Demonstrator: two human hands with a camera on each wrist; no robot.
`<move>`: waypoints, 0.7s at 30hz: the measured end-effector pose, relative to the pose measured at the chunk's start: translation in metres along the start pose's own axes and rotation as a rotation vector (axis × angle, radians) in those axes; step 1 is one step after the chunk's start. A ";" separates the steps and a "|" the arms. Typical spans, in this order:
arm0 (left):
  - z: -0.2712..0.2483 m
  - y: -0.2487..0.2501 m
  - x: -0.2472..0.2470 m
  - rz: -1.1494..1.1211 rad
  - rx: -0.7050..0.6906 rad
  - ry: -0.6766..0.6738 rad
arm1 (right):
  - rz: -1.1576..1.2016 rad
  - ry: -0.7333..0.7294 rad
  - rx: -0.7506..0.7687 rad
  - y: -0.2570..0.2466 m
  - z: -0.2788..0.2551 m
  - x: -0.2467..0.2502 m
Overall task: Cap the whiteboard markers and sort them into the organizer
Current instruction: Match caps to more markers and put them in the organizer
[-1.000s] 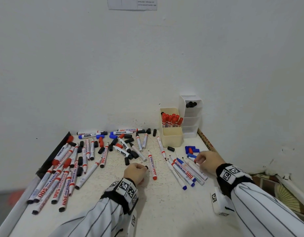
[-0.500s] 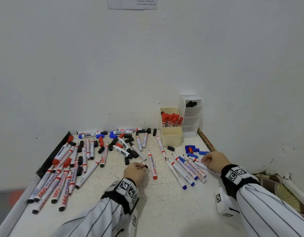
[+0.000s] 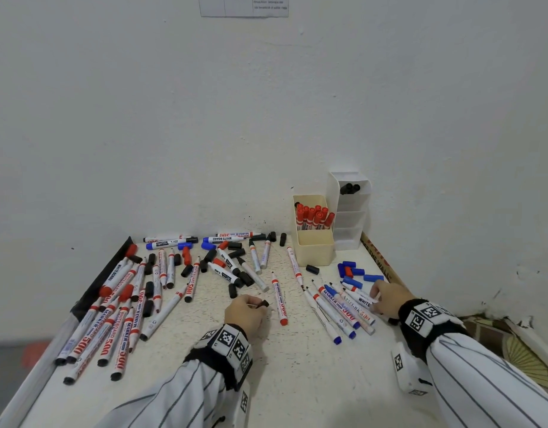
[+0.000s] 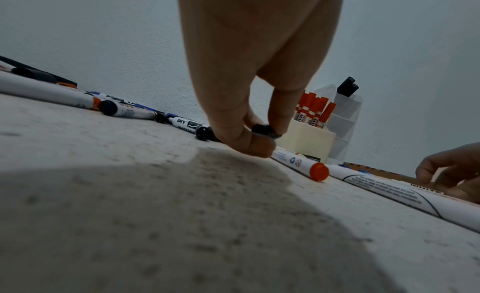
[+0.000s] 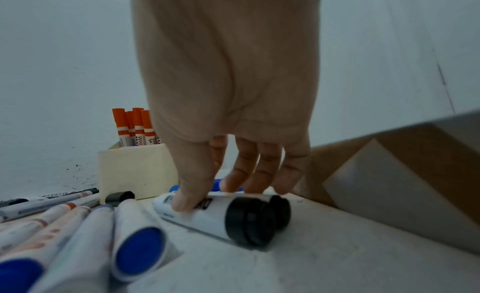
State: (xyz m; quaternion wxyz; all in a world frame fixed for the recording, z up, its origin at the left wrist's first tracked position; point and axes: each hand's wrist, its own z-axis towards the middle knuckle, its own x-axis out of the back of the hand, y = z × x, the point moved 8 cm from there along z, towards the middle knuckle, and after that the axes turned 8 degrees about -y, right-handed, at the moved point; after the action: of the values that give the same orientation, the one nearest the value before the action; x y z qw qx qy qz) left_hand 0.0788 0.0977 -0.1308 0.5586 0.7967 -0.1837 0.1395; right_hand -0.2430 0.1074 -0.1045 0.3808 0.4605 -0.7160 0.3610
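My left hand (image 3: 256, 304) rests on the table's middle and pinches a small black cap (image 3: 264, 303) between thumb and finger; the left wrist view shows the black cap (image 4: 265, 130) just above the surface. My right hand (image 3: 375, 301) is at the right, thumb and fingers round a white marker with a black end (image 5: 221, 215); a second black end (image 5: 281, 209) lies right behind it. The cream box (image 3: 315, 253) holds capped red markers (image 3: 312, 216). The white tiered organizer (image 3: 349, 217) has black markers (image 3: 349, 189) in its top slot.
Many loose markers and caps cover the table's left and back (image 3: 124, 304). A row of blue and red markers (image 3: 337, 310) lies left of my right hand, blue caps (image 3: 356, 271) beyond it. A cardboard strip (image 3: 377, 261) borders the right edge.
My right hand has shifted right and a little nearer, onto the black-ended marker. The left hand has stayed put with the black cap.
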 end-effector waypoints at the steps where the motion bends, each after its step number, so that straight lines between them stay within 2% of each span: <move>1: 0.000 0.000 0.001 0.002 0.000 0.001 | 0.024 0.001 0.010 0.000 0.001 0.000; 11: 0.001 -0.001 0.002 -0.017 -0.013 0.020 | 0.087 -0.061 -0.035 0.002 -0.002 -0.002; 16: 0.000 0.001 -0.001 -0.031 -0.023 -0.010 | 0.175 -0.015 -0.005 0.003 0.001 0.004; 19: -0.001 0.003 -0.003 -0.027 -0.041 -0.025 | 0.344 -0.003 0.004 0.006 0.005 0.003; 21: 0.000 0.003 -0.005 -0.033 -0.053 -0.031 | 0.590 -0.017 -0.023 0.013 0.008 -0.001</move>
State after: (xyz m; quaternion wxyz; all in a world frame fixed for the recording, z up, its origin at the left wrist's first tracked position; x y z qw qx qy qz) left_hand 0.0732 0.0969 -0.1304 0.5789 0.7865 -0.1829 0.1132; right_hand -0.2566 0.1049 -0.1109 0.2586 0.2313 -0.8261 0.4441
